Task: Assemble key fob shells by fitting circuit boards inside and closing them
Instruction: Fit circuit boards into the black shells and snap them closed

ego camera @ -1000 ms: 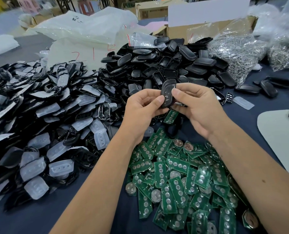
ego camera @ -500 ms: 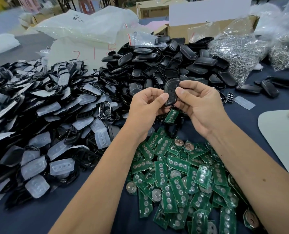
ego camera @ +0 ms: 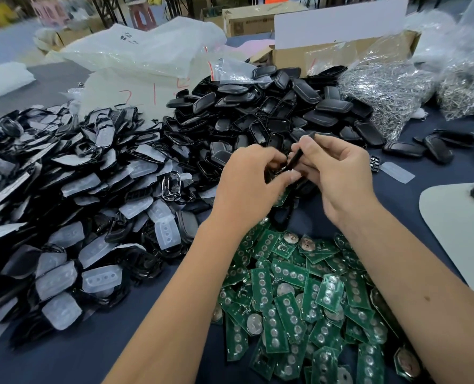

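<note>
Both hands (ego camera: 299, 173) pinch black shell (ego camera: 296, 159); bags (ego camera: 391, 90) hold metal rings.

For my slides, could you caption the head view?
Both hands hold a black fob shell above green circuit boards.

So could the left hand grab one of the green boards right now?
Probably not right away. The green circuit boards lie uncovered just below the left hand, so the way is free, but its fingers are curled on the black key fob shell that the right hand also pinches.
</note>
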